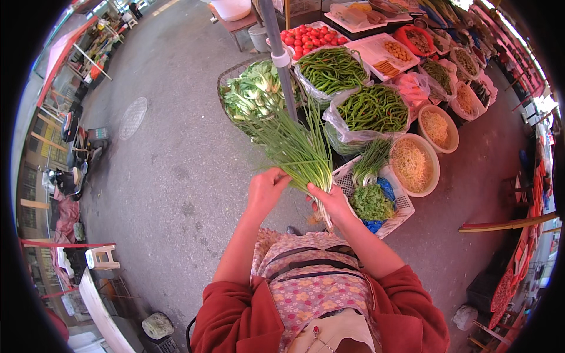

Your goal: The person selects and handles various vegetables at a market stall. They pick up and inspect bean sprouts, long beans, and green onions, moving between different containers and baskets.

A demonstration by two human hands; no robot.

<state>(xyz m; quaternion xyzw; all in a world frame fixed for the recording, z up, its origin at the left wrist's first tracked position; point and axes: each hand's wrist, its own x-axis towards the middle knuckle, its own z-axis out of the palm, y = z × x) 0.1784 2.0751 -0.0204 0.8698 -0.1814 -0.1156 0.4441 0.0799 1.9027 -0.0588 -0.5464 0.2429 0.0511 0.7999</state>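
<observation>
A bunch of green onions (300, 152) with white stems and rooty ends is held in front of me. My right hand (331, 202) is closed around the stems near the roots, its thumb on top. My left hand (268, 187) is at the bunch's left side, thumb and fingertips pinched together by the leaves; whether a leaf is between them is too small to tell. Just right of my right hand, a white plastic basket (399, 223) holds a leafy green bunch (373, 202), thin green onions (370, 163) and a blue plastic bag (374, 226).
Beyond the bunch stand a grey metal pole (284, 84), a wire basket of leafy greens (254, 90), bags of green peppers (375, 108) and tomatoes (309, 39). Tubs of bean sprouts (412, 165) stand at right. A white stool (102, 257) and parked scooter (66, 178) are at left.
</observation>
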